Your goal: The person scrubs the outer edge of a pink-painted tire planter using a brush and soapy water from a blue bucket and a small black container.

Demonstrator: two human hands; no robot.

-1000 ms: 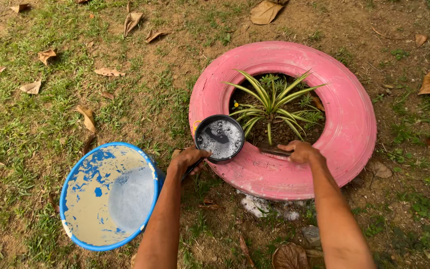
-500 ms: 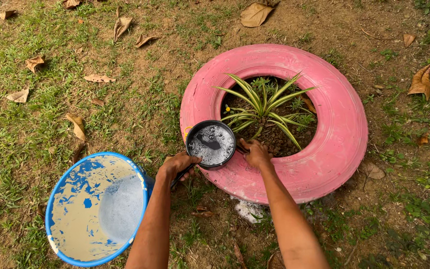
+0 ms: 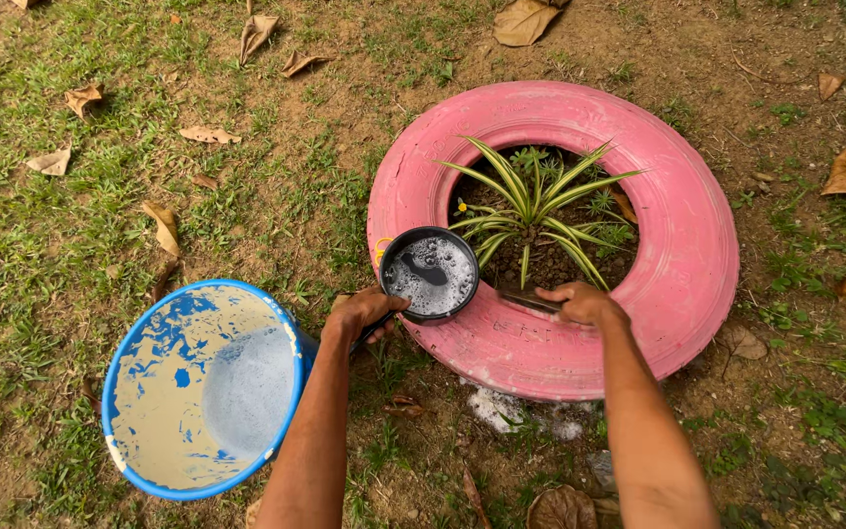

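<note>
Near ground, your left: blue bucket [image 3: 203, 392], inside stained cream, foamy water at the bottom, standing on grass [image 3: 80, 225].
Foam patch: white suds [image 3: 501, 407] on the soil just below the tyre's near edge.
Left hand [image 3: 364, 313]: you have it closed around the handle of the small black pan [image 3: 430, 274]; the pan holds soapy water and sits over the tyre's near-left rim.
Right hand [image 3: 580, 302]: you press it on the near inner rim of the pink tyre [image 3: 678, 245], fingers curled over a dark object; kind not discernible.
Inside tyre: striped green plant [image 3: 536, 206] in dark soil.
Farther out: dry leaves [image 3: 526, 20] scattered on grass and bare earth.
</note>
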